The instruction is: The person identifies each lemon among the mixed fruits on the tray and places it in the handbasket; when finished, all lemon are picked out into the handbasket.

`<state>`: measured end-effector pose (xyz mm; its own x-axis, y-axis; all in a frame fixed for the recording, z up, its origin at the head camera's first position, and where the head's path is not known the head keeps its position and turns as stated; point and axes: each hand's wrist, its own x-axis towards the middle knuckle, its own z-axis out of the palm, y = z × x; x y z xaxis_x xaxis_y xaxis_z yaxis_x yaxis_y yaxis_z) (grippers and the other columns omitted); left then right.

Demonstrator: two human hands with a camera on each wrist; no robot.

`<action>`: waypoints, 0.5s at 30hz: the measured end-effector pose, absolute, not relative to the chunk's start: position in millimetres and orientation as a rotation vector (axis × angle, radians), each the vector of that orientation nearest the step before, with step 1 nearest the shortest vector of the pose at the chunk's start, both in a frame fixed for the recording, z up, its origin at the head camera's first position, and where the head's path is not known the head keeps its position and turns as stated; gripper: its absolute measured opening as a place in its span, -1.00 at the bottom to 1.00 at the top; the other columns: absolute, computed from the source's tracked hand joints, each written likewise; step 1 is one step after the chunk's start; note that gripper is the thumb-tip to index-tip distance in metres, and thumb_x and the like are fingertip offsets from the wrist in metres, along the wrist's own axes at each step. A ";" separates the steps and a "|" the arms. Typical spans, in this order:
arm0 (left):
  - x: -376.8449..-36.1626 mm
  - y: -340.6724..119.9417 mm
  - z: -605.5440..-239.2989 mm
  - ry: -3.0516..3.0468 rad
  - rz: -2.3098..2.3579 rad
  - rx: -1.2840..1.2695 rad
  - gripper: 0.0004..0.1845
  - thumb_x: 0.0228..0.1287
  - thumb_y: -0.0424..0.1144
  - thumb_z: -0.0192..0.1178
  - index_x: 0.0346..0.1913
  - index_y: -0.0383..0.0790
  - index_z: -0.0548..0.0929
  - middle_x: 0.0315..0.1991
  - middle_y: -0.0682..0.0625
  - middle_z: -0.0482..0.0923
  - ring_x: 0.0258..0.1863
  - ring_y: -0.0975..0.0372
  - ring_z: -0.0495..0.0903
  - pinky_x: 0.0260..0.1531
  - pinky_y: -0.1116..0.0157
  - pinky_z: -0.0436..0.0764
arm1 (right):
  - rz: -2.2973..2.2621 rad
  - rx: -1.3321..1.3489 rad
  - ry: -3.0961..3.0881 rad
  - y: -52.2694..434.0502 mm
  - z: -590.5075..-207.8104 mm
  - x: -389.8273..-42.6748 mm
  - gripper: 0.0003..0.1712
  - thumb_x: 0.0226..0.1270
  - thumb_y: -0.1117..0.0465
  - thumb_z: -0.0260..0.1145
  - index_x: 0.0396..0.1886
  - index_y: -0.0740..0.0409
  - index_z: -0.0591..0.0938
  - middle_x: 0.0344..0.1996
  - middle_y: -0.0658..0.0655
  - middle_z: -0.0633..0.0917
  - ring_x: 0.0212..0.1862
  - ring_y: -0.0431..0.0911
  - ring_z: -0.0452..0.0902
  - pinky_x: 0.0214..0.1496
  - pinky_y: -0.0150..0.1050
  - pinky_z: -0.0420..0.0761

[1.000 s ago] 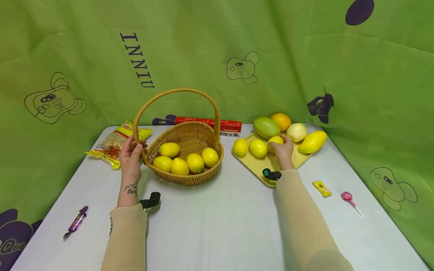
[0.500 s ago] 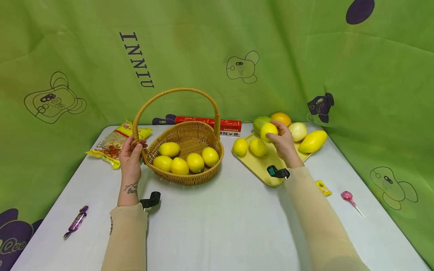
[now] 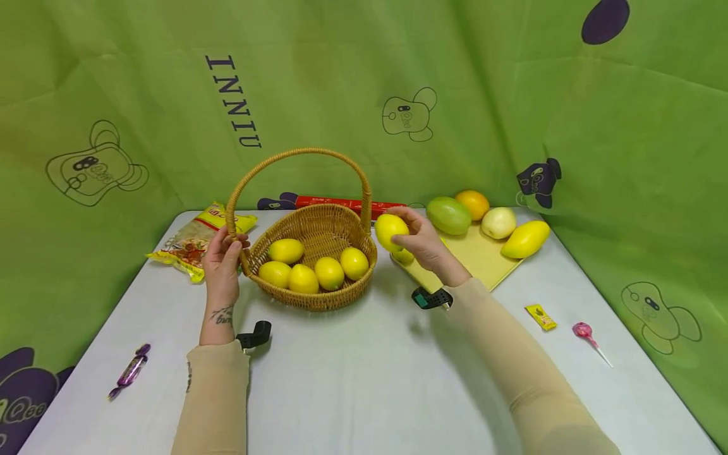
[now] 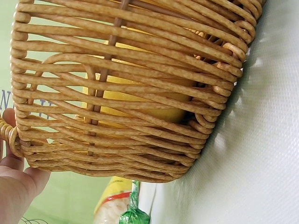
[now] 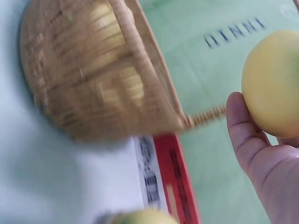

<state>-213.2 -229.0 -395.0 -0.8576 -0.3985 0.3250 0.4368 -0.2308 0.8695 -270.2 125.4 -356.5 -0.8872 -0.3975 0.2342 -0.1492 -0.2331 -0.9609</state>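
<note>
A wicker basket (image 3: 318, 287) with a tall handle holds several yellow lemons (image 3: 330, 273). My left hand (image 3: 229, 245) grips the base of the handle at the basket's left rim. In the left wrist view the woven wall (image 4: 126, 121) fills the frame, with a lemon (image 4: 140, 100) showing through it. My right hand (image 3: 411, 239) holds one lemon (image 3: 390, 230) in the air just right of the basket's rim, and the right wrist view shows this lemon (image 5: 273, 84) against the thumb. Another lemon (image 3: 404, 256) lies partly hidden under that hand on the yellow tray (image 3: 478, 260).
A green mango (image 3: 449, 215), an orange (image 3: 473, 203), a pale round fruit (image 3: 498, 222) and a yellow mango (image 3: 524, 239) sit at the tray's far side. A red box (image 3: 335, 202) lies behind the basket, a snack bag (image 3: 190, 245) to its left. Wrapped sweets (image 3: 131, 371) and a lollipop (image 3: 582, 330) lie on the table.
My right hand has lifted a lemon off the tray and carried it left to the basket's right rim. The left hand has stayed on the handle.
</note>
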 end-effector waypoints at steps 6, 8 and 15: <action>-213.5 -228.1 -393.7 -1.499 -2.135 -0.028 -0.68 0.31 -0.32 0.08 0.11 -0.07 0.55 -0.24 0.00 0.60 -0.22 0.22 0.55 -0.15 0.40 0.55 | -2.070 -0.739 1.892 85.8 -356.5 -273.0 -0.38 0.04 0.52 0.18 0.19 0.41 0.31 0.01 0.08 0.48 -0.06 -0.09 0.41 -0.09 -0.33 0.51; -213.4 -228.2 -393.6 -1.498 -2.137 -0.024 -0.68 0.31 -0.32 0.09 0.11 -0.07 0.55 -0.24 0.00 0.60 -0.22 0.23 0.55 -0.15 0.40 0.55 | -1.992 -0.735 1.934 72.7 -354.5 -274.6 -0.37 0.06 0.49 0.20 0.21 0.36 0.33 0.06 0.13 0.47 -0.05 -0.07 0.42 -0.06 -0.30 0.50; -213.2 -229.3 -395.5 -1.501 -2.131 -0.060 -0.66 0.31 -0.32 0.09 0.13 -0.08 0.53 -0.24 0.03 0.60 -0.21 0.25 0.56 -0.12 0.39 0.54 | -1.781 -0.718 2.092 33.0 -344.4 -278.2 -0.39 0.19 0.37 0.22 0.26 0.09 0.36 0.22 0.10 0.42 0.12 0.00 0.42 0.07 -0.21 0.51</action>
<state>-213.2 -229.3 -395.5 -0.8599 -0.3913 0.3279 0.4405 -0.2440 0.8640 -278.2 33.0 -344.4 -0.8297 -0.5506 0.0913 -0.1779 0.1059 -0.9783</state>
